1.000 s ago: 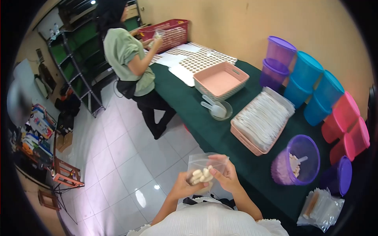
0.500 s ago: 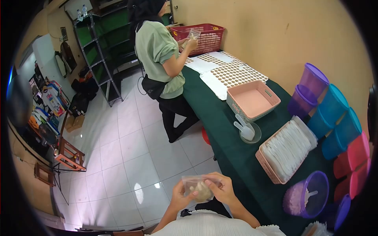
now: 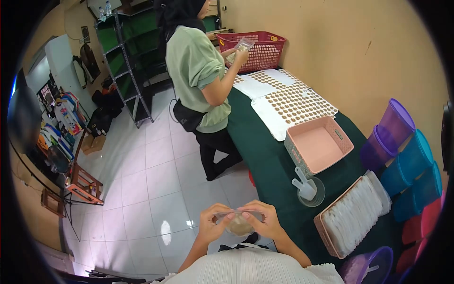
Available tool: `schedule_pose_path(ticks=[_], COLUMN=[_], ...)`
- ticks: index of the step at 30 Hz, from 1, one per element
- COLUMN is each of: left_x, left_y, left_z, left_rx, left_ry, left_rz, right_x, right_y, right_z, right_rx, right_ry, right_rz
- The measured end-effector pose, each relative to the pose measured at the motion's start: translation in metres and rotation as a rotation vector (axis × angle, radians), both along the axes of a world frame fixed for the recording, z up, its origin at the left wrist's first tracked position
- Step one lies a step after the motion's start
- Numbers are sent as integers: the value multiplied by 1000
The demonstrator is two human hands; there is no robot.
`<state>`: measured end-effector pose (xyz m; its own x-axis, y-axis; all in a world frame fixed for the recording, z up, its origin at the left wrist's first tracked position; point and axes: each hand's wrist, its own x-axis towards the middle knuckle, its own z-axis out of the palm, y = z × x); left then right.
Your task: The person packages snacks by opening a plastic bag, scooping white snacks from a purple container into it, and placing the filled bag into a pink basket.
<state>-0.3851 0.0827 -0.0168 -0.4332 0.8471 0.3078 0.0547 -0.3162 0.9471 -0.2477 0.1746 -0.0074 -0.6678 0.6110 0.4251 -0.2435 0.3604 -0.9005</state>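
Note:
A small clear plastic bag (image 3: 240,226) with pale, cream-coloured contents hangs in front of my body. My left hand (image 3: 214,222) pinches its upper left edge, and my right hand (image 3: 263,220) pinches the upper right edge. Both thumbs lie along the bag's top near the middle. What exactly fills the bag I cannot make out. To the right, on the green-covered table (image 3: 279,208), a glass bowl (image 3: 318,199) holds white scoops (image 3: 306,188). Beside it stands a pink basket (image 3: 326,236) packed with flat white packets (image 3: 352,213).
A co-worker (image 3: 196,75) stands at the table's far end, holding a similar bag (image 3: 243,46) by a red basket (image 3: 265,49). White sheets with rows of small brown rounds (image 3: 298,102), a pink bin (image 3: 321,142), and purple (image 3: 397,118) and teal tubs (image 3: 411,161) occupy the table.
My hands have drawn level on the bag's top edge, which was tilted and more open to view before. The camera view has shifted, moving the table items lower and rightward.

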Motion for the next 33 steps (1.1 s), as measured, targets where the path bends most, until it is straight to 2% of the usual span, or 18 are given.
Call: schedule_pose_path(ticks=[3,8,12,17,22,26,28,30,31,33], left_x=[-2,-5,-15,-30,-48,-51,-53,-60,-60,-62], left_y=[33,82,112,173,240,270,277,287,289,298], left_z=[1,-1,2,-16,-2,6,0,-13,-16,-19], left_rx=[-11,88,41,17,7,-21,-23,-38,-5,67], left_ry=[60,245,128,190,197,45,-16,73,30,134], left_rz=[-56,-211,-370,-388,-673,-910,-926,-936,-920,-890], right_x=[2,7,5,-1,-10,-25,-32,-38,-42,-49], right_y=[23,56,77,105,120,135,141,142,141,137], right_z=[2,-8,-14,-12,-11,-17,-20,-19,-21,-27], right_rx=[66,20,-13,55,24,-81,-63,-62,-64,-134], right_ry=[31,44,26,13,29,-18,-15,-56,-54,21], right_rz=[-69,-254,-375,-464,-662,-902,-972,-1006,-1034,-1062])
